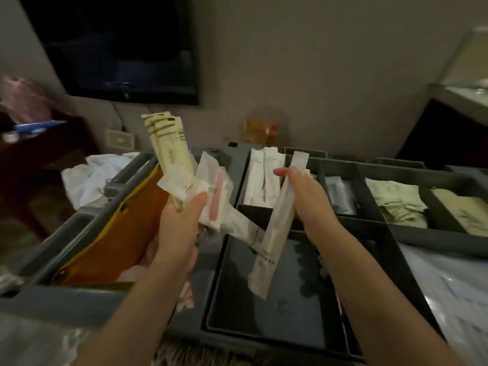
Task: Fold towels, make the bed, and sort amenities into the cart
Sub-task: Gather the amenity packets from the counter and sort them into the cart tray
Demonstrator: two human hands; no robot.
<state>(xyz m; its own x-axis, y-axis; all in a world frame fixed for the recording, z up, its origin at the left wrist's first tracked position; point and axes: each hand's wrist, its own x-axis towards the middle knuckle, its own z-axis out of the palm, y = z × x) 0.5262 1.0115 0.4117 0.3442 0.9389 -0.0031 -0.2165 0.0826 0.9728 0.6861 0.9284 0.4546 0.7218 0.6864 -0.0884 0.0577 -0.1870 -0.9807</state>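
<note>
right hand (303,196) pinches long white paper sachet (274,233) near its top, axis hanging below the fingers, matching grey cart compartment (253,211) just beyond; left hand (179,220) grips cream-and-white sachet bundle (169,154).

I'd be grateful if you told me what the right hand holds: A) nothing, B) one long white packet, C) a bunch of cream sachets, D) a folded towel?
B: the right hand grips one long white packet above the cart's dark tray; the cream sachets are in the left hand.

Print on the packets (169,146) blurs beyond reading.
</note>
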